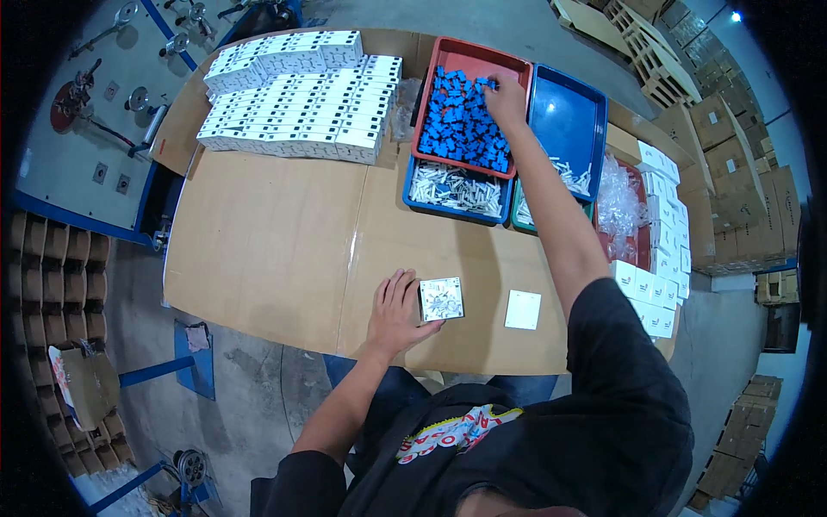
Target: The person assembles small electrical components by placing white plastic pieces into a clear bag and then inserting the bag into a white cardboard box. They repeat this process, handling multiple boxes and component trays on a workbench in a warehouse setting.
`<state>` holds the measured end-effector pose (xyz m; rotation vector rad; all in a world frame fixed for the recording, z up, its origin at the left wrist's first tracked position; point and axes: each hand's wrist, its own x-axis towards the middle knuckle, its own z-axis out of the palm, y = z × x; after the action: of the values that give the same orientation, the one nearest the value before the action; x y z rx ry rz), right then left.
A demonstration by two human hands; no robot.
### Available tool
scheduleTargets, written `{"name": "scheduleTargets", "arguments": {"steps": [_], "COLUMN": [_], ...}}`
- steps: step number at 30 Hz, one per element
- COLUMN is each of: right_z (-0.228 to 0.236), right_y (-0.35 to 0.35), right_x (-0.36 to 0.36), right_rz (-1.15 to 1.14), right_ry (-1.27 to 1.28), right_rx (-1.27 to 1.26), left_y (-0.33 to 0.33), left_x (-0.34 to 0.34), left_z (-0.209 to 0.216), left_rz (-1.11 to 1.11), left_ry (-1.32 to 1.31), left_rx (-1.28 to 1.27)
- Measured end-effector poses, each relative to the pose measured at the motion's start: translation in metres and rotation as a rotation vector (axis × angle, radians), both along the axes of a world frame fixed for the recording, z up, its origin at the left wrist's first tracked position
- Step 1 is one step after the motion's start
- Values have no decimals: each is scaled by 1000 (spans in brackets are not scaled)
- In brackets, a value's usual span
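lightly steady the box (442, 298), lower centre, with spread left hand (395, 312). your right hand (506, 100), hold unclear, should pick blue pieces (461, 125) singly.

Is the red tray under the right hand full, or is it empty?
Neither, only partly filled: small blue pieces cover much of the red tray, but its far end shows bare.

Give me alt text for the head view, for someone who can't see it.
A person's right hand reaches into a red tray of small blue pieces while the left hand rests against a small open box on a cardboard-covered table, with stacked white boxes at the far left.
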<state>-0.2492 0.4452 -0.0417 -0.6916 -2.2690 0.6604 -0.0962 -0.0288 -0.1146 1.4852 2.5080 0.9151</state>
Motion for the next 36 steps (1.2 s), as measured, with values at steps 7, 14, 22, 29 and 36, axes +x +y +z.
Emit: {"name": "scheduleTargets", "arguments": {"steps": [7,14,22,29,36], "right_z": [109,126,69,10,21], "right_y": [-159,-206,-240,-280,-276], "right_x": [147,212,239,266,270], "right_rz": [710,809,657,507,498], "right_ry": [650,665,545,463,361], "right_rx": [-1428,-1513,-1691,-1845,-1756], "left_y": [0,0,-2,-5,-5], "left_x": [2,5,7,6,4], "left_z": [-2,-1,-11,-13,-13], "left_rz": [1,-1,38,29,26], "left_ry": [11,67,35,47,50], "left_rx": [-10,-6,4,40,44]}}
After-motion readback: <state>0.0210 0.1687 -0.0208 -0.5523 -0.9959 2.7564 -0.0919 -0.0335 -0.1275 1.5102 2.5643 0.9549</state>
